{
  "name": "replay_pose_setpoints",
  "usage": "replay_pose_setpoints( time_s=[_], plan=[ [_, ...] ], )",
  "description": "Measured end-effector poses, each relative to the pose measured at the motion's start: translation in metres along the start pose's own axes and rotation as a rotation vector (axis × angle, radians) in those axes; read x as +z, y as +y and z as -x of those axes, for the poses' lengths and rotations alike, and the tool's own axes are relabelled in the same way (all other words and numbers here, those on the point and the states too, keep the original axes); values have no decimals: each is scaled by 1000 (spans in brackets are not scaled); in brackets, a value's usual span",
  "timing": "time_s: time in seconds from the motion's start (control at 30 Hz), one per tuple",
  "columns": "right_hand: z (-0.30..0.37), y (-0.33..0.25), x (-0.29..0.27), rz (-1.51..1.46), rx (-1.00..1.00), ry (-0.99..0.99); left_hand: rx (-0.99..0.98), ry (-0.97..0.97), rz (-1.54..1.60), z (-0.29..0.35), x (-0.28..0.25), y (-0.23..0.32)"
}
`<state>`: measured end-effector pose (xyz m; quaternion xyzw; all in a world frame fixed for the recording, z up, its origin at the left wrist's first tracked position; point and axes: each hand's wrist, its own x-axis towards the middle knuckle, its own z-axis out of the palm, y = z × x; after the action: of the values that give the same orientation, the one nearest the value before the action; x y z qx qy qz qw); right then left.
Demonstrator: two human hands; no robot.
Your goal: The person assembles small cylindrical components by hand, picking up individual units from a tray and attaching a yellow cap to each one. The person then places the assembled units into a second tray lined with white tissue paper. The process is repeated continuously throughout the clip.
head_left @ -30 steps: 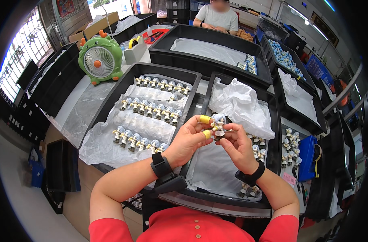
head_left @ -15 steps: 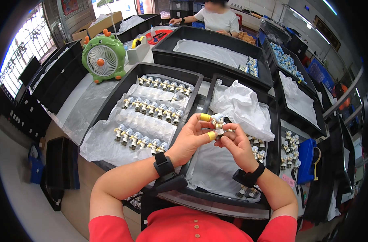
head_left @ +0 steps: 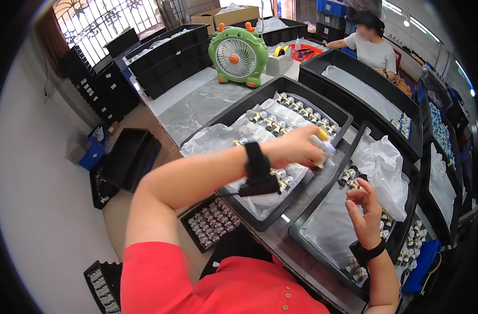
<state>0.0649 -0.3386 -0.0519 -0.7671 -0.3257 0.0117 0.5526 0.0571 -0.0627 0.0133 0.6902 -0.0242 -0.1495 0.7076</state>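
My left hand is closed on a small figurine with a pale blue-grey top, held over the right edge of the left black tray. Motion blurs the figurine, and a yellow finger cot shows on a fingertip. Inside that tray, rows of similar figurines lie on white sheeting; my left forearm hides part of them. My right hand holds nothing, its fingers apart and slightly curled, above the right black tray. Beneath and around it are several figurines and crumpled white sheeting.
A green animal-shaped fan stands on the grey table. Beyond are a large black tray, a red tray and a seated person. A crate of figurines sits low on the left; a blue bin stands at right.
My hands have parted. The left has carried the figurine to the left tray's edge, while the right has let go and opened. The whole view has swung left.
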Motion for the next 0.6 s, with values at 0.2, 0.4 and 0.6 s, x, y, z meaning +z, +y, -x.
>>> replay_pose_setpoints(
  time_s=[0.2,0.4,0.6],
  plan=[
    [-3,2,-2,-22,12,50,-247,450,-831,31,-116,-12],
    [-5,2,1,55,-15,30,-279,602,-1434,45,-170,-61],
    [-5,2,1,113,-9,13,-283,537,-1457,37,-180,-78]
  ],
)
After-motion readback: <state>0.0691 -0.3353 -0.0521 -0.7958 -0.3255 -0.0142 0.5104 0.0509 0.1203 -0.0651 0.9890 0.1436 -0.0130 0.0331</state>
